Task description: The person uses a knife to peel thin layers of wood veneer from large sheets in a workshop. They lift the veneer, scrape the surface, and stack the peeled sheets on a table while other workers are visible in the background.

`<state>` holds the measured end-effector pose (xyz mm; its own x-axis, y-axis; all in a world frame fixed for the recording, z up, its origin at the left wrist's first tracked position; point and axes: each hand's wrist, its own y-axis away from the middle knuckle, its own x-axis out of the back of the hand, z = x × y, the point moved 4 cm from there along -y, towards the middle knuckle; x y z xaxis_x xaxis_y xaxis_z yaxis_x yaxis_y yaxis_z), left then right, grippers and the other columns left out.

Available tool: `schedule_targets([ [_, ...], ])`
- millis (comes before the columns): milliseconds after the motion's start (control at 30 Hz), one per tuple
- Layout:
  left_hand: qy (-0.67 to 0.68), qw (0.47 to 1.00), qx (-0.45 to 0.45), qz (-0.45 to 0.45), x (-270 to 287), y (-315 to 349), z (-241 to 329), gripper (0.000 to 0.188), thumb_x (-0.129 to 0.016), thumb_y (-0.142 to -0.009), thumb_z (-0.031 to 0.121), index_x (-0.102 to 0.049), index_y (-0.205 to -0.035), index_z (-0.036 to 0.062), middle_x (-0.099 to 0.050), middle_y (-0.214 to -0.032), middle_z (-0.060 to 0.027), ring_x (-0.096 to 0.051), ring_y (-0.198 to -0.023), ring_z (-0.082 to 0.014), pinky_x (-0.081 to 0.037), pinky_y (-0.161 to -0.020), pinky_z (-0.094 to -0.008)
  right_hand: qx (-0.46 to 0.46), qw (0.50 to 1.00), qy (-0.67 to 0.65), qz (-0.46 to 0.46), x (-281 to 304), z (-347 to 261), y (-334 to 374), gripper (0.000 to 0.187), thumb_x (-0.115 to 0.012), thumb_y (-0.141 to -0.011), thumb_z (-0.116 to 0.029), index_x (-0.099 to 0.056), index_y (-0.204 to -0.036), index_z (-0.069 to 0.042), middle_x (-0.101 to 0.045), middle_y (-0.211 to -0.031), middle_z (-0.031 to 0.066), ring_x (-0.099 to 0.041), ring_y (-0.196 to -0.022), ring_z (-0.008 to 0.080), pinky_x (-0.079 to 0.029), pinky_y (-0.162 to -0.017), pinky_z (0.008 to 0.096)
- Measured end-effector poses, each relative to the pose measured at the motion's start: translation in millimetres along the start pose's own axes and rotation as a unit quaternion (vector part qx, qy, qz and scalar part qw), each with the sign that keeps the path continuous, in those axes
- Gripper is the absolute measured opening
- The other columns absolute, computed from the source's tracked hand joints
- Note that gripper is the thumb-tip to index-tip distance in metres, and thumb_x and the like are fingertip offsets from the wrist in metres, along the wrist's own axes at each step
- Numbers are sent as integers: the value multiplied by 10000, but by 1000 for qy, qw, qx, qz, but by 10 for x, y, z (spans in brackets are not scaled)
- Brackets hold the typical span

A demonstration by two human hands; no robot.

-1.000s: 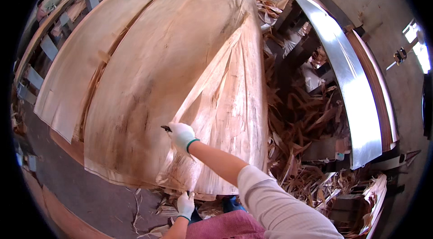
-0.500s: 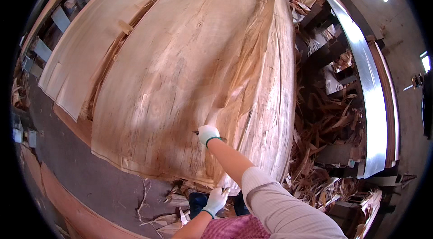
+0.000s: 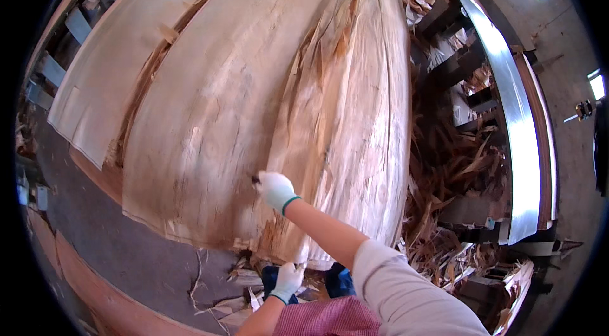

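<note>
Broad, thin sheets of wood veneer (image 3: 196,114) lie stacked in front of me, with a rumpled, split strip of veneer (image 3: 355,120) along the right side. My right hand (image 3: 275,190), in a white glove with a green cuff, is closed over the left edge of that rumpled strip. A small dark tip of a tool (image 3: 255,179) pokes out from its fingers; the tool's kind does not show. Close to my body, my left hand (image 3: 288,281), gloved likewise, pinches the near end of the veneer at the stack's front edge.
Torn veneer scraps (image 3: 457,171) heap up to the right of the stack, among dark supports. Beyond them runs a long shiny metal strip (image 3: 523,165). More scraps (image 3: 238,307) litter the floor near my feet. A curved wooden sheet (image 3: 114,291) lies at the lower left.
My right hand has moved a little left with the dark tool. The rumpled veneer strip has shifted left and lies flatter and wider. My left hand has moved slightly left, still pinching the end.
</note>
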<state>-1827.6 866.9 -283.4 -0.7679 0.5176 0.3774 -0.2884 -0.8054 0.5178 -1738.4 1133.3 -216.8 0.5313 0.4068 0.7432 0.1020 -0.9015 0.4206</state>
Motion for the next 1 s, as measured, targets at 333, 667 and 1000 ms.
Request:
schedule_targets([
  [333, 139, 976, 164, -25, 1032, -472, -876, 293, -658, -820, 194, -541, -962, -35, -629, -772, -173, -593, -597, -251, -475, -583, -407, -223, 923, -251, 188, -115, 1447, 1501, 283, -611, -886, -262, -668, -1013, -16, -647, -803, 71, -593, -757, 158, -467, -679, 289],
  [667, 7, 988, 151, 26, 928, -398, -1633, 281, -596, -850, 240, -507, -976, 4, -601, -905, -282, -561, -923, -472, -434, -768, -505, -266, 931, -213, 134, -1237, 985, 797, 471, -695, -798, -363, -600, -1033, 34, -671, -895, 189, -653, -828, 273, -496, -759, 365],
  [1000, -23, 995, 60, 77, 1586, -456, -1375, 477, -553, -893, 422, -538, -1108, -3, -618, -1009, -313, -584, -1006, -446, -472, -804, -501, -39, 994, -88, 44, -736, -1172, 143, 263, -581, -869, -304, -598, -976, -65, -666, -947, 169, -633, -901, 368, -495, -769, 455],
])
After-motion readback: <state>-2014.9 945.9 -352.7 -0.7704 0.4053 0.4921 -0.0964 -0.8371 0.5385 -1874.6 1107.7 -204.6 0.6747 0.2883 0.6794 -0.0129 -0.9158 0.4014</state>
